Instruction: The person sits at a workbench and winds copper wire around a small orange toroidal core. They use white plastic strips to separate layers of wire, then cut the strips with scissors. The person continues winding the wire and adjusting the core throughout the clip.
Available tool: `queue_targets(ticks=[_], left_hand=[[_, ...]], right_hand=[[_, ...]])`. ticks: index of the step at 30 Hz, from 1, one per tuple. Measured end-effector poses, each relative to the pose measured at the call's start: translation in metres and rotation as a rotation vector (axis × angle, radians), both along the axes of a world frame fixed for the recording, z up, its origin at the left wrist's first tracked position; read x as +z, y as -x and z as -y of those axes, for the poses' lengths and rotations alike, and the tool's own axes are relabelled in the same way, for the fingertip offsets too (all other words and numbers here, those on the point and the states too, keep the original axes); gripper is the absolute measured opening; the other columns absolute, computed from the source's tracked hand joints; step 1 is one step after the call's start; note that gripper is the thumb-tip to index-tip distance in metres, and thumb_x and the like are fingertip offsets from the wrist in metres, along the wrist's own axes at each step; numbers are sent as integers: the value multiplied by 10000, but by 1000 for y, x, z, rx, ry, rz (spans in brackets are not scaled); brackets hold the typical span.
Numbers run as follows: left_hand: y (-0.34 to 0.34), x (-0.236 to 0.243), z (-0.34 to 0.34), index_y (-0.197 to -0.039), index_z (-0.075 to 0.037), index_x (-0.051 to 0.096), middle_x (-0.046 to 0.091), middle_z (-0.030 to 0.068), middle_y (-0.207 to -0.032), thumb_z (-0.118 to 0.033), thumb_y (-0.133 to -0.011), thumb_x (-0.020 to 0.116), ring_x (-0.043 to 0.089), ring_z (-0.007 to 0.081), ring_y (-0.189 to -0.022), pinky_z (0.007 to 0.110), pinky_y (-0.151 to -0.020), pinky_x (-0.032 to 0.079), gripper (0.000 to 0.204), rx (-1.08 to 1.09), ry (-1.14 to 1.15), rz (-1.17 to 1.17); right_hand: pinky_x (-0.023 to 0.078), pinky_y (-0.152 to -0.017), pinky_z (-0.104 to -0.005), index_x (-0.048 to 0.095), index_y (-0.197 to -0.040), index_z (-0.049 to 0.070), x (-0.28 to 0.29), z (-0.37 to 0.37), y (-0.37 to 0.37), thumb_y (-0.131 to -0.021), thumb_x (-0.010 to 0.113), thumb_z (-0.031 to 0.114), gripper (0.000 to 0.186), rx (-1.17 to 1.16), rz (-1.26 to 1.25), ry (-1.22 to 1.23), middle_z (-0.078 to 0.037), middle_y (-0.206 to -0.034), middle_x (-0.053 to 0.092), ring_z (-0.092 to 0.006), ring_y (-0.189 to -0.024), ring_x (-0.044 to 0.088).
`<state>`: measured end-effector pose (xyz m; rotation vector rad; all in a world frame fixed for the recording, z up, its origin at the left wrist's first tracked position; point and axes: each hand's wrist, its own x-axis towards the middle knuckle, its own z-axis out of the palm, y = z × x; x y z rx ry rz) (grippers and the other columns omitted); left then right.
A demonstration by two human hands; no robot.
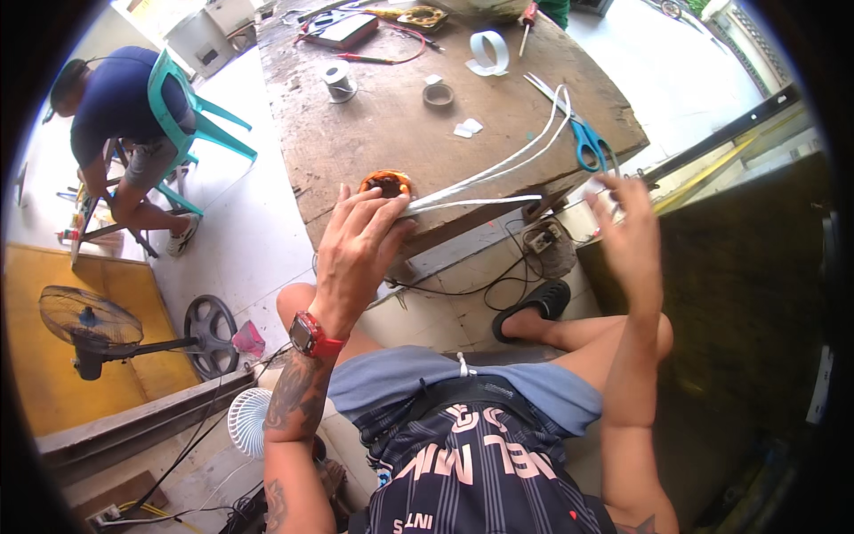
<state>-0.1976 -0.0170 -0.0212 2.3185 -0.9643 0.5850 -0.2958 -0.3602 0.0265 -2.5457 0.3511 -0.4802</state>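
Note:
At the table's near edge lies a round, orange-and-dark coil [391, 182] that looks copper-wound. My left hand [363, 222] is closed over its near side, the fingers pressing on it and on the roots of several white wires [485, 173]. These wires fan out to the right; two run up and bend over near the scissors, a shorter one ends by the table edge. My right hand [627, 218] is raised off the table's right corner, smeared by motion, its fingers curled together near a thin pale strand. Blue-handled scissors [587, 142] lie open just beyond it.
On the wooden table [356, 133] are a solder spool [337, 80], a brown tape roll [438, 94], a white tape roll [487, 53], a screwdriver [527, 22] and a multimeter [342, 31]. A power outlet [543, 238] hangs below. Left stand a fan [89, 320] and a seated person [129, 107].

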Motion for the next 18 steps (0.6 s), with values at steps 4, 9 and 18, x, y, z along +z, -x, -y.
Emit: queue_targets(ticks=[4,9,18], left_hand=[[5,1,7,-1134,-79,731,736,98,-1064,-158,-941,781,704,317,-1100,543,-1129,514,214,52,15,-33],[7,1,11,-1130,-76,726,733,120,-1059,-143,-950,758,698,352,-1018,497,-1123,522,195,77,99,-131],[9,7,9,-1158,-83,731,716,112,-1051,-144,-948,753,678,334,-1028,440,-878,552,220,74,70,-137]], right_hand=[[540,-911,-437,716,-1179,-8,-9,71,-61,-1029,695,209,266,55,60,87,-200,-1060,703,-361,-1034,701],[521,-992,-505,676,-1226,-6,-23,87,-103,-965,752,184,331,127,-254,347,-239,-1129,698,-442,-1134,665],[566,-916,-518,561,-1263,-31,3,134,-91,-834,794,154,522,60,-561,372,-310,-1041,735,-468,-1017,721]])
